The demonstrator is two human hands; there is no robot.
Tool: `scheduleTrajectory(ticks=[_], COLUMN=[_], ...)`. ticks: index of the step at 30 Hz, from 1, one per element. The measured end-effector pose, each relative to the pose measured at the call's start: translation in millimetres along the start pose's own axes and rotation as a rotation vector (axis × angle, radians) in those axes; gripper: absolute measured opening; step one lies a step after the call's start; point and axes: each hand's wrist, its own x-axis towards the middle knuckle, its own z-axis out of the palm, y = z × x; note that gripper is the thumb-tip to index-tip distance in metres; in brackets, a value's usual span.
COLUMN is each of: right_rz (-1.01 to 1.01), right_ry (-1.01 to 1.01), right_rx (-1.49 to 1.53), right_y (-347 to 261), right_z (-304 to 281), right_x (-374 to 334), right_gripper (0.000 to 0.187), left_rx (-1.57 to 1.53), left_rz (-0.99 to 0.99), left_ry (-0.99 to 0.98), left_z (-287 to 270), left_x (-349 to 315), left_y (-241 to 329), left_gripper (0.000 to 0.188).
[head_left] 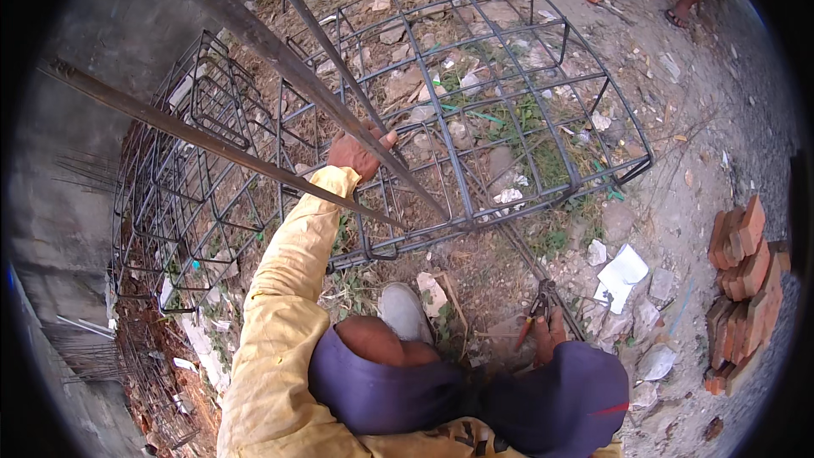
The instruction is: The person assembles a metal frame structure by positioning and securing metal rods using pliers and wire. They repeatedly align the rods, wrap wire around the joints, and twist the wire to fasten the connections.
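My left arm, in a yellow sleeve, reaches forward over the near edge of a steel rebar cage [462, 153]. My left hand [356, 155] is closed around a long dark pole [280, 55] that slants down into the cage; part of the hand is hidden behind the pole. Close to my right knee, my right hand [549, 335] is closed on a pair of pincers [543, 298] with a red handle showing. Thin dark bars or wires lie beside the pincers' jaws, and my knee hides part of this hand.
More rebar frames [203, 178] stand at left beside a concrete wall [59, 144]. Two other long poles slant across my left arm's side. Stacked red bricks [746, 288] are at right, white scraps [623, 276] on the rubble ground. Another person's feet [677, 17] show at far right.
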Motion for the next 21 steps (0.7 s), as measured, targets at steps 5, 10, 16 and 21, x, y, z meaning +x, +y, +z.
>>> scheduleTrajectory(ticks=[5,10,16,21], right_rz=[0.119,0.167,0.092,-0.17], right_ry=[0.096,-0.076,-0.236,-0.503], right_rx=[0.217,0.144,-0.017,-0.442], right_y=[-65.9,-132.7,-235.0,-299.8], right_z=[11.9,-36.2,-47.9,18.1], right_x=[14.6,22.4,24.7,53.8], right_gripper=[0.034,0.033,0.029,0.039], left_rx=[-0.064,0.057,-0.002,-0.063], left_rz=[-0.051,-0.017,-0.124,-0.044], left_ry=[0.123,0.069,0.098,0.187], left_z=[-18.5,-14.2,-13.1,-17.8], left_x=[-7.5,4.8,14.3,10.2], left_y=[29.2,16.0,23.8,21.5], left_gripper=[0.06,0.05,0.038,0.035])
